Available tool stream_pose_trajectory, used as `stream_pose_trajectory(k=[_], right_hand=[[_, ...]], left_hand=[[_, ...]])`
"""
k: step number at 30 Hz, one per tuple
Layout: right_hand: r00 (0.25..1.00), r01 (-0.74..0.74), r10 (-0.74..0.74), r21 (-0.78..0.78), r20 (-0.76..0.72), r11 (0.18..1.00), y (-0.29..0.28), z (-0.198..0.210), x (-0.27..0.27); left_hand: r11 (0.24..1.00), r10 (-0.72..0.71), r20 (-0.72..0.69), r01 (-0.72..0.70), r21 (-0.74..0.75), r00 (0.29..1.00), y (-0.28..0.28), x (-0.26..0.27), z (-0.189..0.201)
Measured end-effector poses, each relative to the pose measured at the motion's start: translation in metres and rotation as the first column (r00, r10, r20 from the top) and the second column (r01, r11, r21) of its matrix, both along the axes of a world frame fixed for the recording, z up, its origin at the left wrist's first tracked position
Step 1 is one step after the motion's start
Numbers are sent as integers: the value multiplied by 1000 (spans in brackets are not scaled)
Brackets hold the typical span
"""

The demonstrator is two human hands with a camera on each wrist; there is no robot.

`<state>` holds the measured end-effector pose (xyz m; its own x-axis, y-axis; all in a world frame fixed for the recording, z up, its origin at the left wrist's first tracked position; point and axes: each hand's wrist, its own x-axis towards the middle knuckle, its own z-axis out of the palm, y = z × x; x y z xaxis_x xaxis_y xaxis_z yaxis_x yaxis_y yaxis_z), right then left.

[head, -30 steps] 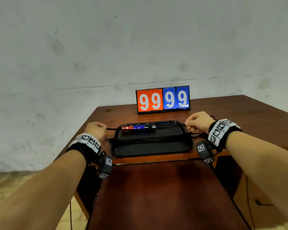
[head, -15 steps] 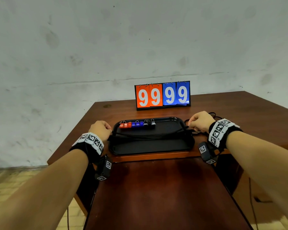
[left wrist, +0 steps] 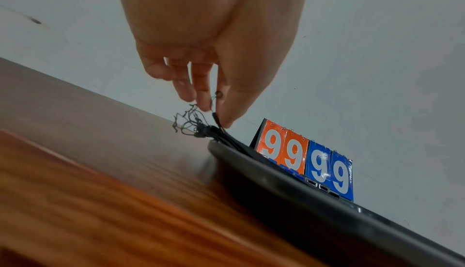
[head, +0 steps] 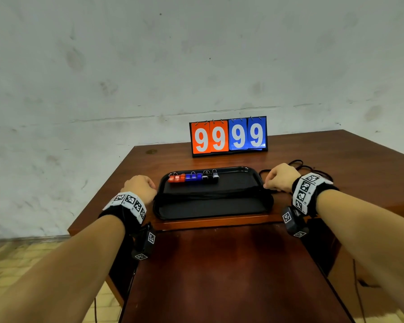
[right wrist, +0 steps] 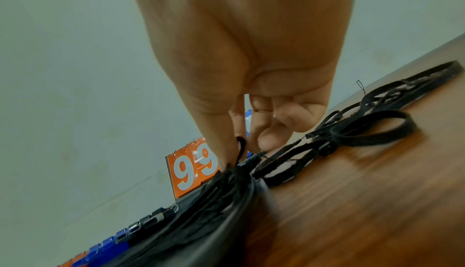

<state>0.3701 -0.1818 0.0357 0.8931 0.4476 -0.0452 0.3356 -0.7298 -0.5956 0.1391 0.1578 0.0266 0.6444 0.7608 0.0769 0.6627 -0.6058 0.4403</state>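
Where the black tray [head: 208, 209] sits on the table [head: 336, 157], a bundle of black cords [head: 210, 194] lies across its middle, rim to rim. Left grip [head: 139, 186] pinches a cord end at the left rim, thumb to fingertip. Right grip [head: 279, 177] pinches a cord end at the right rim. Red, blue and black clips [head: 193, 177] line the tray's far edge. Loose straps [head: 299, 165] lie just beside the right grip.
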Motion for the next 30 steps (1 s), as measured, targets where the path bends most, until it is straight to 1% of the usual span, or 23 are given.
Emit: stream_pose_trajectory(k=[3,6,8,11,15,19,23,25,27,30], right_hand=[[1000,5,-6,35,12,999,-3,1,1],[999,13,-16,80,38,997,-10,5,2],[998,40,-46,110,53,993,-17,10,2],[996,77,-84,181,31,980,-29,14,5],[997,74,-80,209,23,975,-52,20,14],[996,76,-83,190,33,979,-76,24,28],[998,41,-48,139,46,989,-93,23,45],[999,-6,2,95,38,995,-99,21,52],[996,-81,80,28,34,996,-100,18,57],[976,-212,214,-60,45,976,-91,13,58]], left_hand=[[996,33,-31,-30,89,999,-10,-2,9],[995,11,-15,-9,95,1000,-25,2,20],[995,-45,8,44,89,999,-38,12,27],[988,-150,46,147,54,988,-65,41,37],[957,-290,55,290,15,955,-118,86,48],[902,-428,88,431,-14,900,-168,128,52],[850,-522,99,527,-22,847,-212,166,50],[828,-555,96,560,-23,826,-230,182,48],[821,-568,72,570,-20,820,-245,194,44],[839,-544,-20,544,0,839,-264,210,34]])
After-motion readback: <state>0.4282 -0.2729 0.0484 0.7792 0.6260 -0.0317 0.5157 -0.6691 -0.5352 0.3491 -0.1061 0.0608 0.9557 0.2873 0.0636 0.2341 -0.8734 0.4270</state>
